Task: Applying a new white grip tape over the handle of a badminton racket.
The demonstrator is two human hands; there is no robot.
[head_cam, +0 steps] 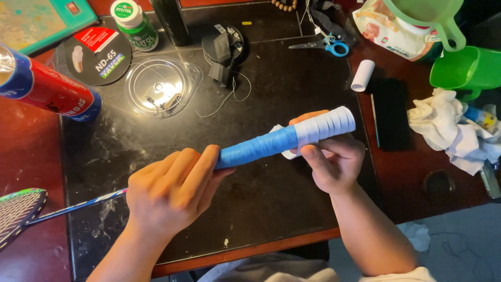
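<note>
Head view, left hand point(169, 190): fingers curled round the racket where the handle meets the shaft, near the middle of the dark desk mat point(292, 78).
Head view, right hand point(334, 164): thumb and fingers pinched on the white grip tape point(329, 125), gripping the far-right end of the handle.
Racket handle point(261, 146): lies slanted between the two hands, above the mat; its left stretch is wrapped blue, its right end is wound in overlapping white turns.
Loose tape end point(286, 154): a short white flap hangs under the handle, just beside the right fingers.
Racket shaft point(78, 206): runs left from the left hand toward the near-left corner.
Racket head point(18, 211): strung frame, partly cut off at the left edge.
Clear round lid point(159, 86): on the mat, far left of the hands, well apart.
Red and blue tube point(49, 89): lying at the far left edge.
Scissors point(323, 46): blue handles, far side, right of centre.
White roll point(362, 75): small, standing just beside the mat's right edge.
Green cups point(464, 68): far right corner.
White cloth point(449, 130): crumpled, right side, near the cups.
</note>
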